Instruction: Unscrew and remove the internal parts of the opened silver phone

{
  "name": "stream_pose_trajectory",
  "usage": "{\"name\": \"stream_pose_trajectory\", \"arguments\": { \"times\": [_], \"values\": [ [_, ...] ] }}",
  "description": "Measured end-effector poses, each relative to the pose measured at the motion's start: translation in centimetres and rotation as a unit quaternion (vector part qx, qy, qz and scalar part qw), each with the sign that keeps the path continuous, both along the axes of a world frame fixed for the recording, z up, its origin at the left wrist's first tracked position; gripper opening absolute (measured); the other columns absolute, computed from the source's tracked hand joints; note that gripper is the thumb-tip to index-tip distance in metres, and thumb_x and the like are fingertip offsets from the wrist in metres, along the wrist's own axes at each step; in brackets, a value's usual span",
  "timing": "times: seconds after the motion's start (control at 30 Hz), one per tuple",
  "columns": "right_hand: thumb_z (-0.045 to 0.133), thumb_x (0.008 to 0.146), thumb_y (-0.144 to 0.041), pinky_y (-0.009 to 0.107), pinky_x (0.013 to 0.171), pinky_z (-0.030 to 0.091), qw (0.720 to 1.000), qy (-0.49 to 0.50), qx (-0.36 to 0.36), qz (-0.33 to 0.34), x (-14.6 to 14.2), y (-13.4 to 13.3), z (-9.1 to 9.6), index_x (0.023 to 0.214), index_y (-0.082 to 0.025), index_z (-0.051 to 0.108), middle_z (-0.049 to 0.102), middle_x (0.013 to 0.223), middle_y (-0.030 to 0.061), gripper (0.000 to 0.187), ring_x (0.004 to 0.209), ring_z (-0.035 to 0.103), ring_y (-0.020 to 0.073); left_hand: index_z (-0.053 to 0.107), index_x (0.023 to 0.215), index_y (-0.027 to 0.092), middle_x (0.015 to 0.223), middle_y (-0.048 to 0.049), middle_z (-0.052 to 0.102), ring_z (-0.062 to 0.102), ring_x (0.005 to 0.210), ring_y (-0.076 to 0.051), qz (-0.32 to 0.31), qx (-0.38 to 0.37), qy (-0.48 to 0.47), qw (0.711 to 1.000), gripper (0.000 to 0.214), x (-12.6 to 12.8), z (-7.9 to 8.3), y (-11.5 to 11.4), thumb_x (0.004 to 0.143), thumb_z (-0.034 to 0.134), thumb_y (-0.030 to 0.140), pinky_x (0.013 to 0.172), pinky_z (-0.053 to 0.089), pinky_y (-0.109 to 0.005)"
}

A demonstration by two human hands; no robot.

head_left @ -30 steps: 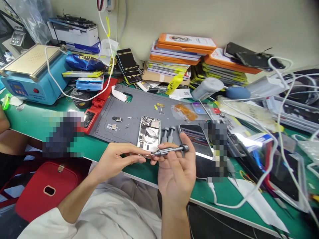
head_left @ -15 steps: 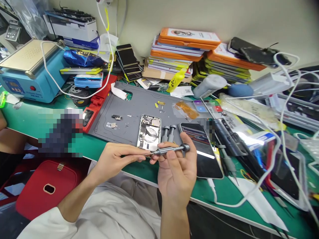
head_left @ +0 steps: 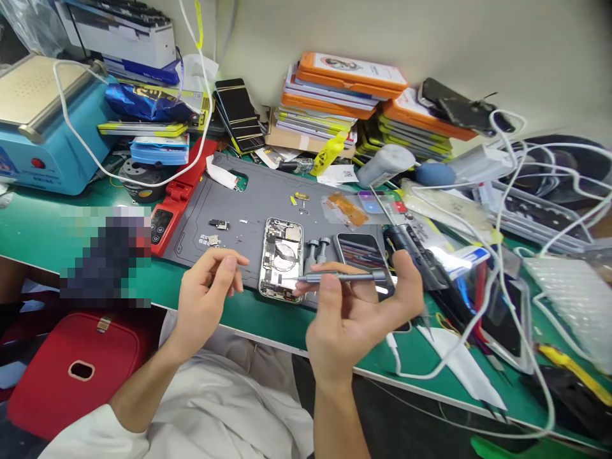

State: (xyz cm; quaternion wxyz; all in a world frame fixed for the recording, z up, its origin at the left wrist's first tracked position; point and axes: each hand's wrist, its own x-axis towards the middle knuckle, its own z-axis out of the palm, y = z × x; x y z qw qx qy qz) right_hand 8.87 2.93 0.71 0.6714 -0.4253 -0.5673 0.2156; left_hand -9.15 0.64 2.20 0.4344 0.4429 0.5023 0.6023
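Note:
My right hand (head_left: 354,319) holds a grey metal screwdriver (head_left: 344,276) almost level, its tip pointing left. Thumb and fingers grip the handle; the little finger side is raised. Just behind the tip, an opened phone (head_left: 282,258) with exposed inner parts lies on a grey work mat (head_left: 224,191). My left hand (head_left: 208,296) hovers left of that phone, fingers loosely bent and thumb apart from the fingertips, with nothing visible in it. Two more screwdrivers (head_left: 316,250) stand beside the phone, partly hidden by my right hand. Small phone parts (head_left: 220,224) lie on the mat.
A dark-screened phone (head_left: 361,252) lies to the right, partly behind my right hand. White cables (head_left: 502,306) loop across the bench's right side. Stacked orange boxes (head_left: 351,73) line the wall. A blue machine (head_left: 52,153) and a red stool (head_left: 81,376) are at left.
My left hand has let go of the screwdriver's tip end and moved left. My right hand has turned the screwdriver more level and shifted slightly right. The camera view has shifted a little.

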Motion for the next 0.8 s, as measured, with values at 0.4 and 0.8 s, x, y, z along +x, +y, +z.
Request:
{"name": "stream_pose_trajectory", "arguments": {
  "times": [0.4, 0.8],
  "values": [
    [0.067, 0.106, -0.015, 0.033, 0.067, 0.068, 0.972, -0.208, 0.105, 0.033, -0.1, 0.9, -1.1, 0.168, -0.027, 0.046, 0.070, 0.104, 0.0057, 0.066, 0.085, 0.076, 0.0192, 0.076, 0.105, 0.023, 0.075, 0.0033, 0.068, 0.061, 0.067, -0.009, -0.062, -0.009, 0.029, 0.998, 0.030, 0.1, -0.3, -0.6, 0.118, 0.060, 0.044, 0.065, 0.050, -0.021],
    [0.066, 0.108, -0.016, 0.033, 0.068, 0.070, 0.973, -0.216, 0.080, 0.025, -0.1, 0.6, -0.9, 0.169, -0.028, 0.046, 0.069, 0.106, 0.0056, 0.066, 0.082, 0.077, 0.0180, 0.078, 0.108, 0.024, 0.074, 0.0040, 0.069, 0.062, 0.064, -0.009, -0.078, -0.006, 0.075, 0.994, 0.025, 0.0, -0.3, -0.7, 0.119, 0.059, 0.038, 0.061, 0.048, -0.021]
  ]
}}
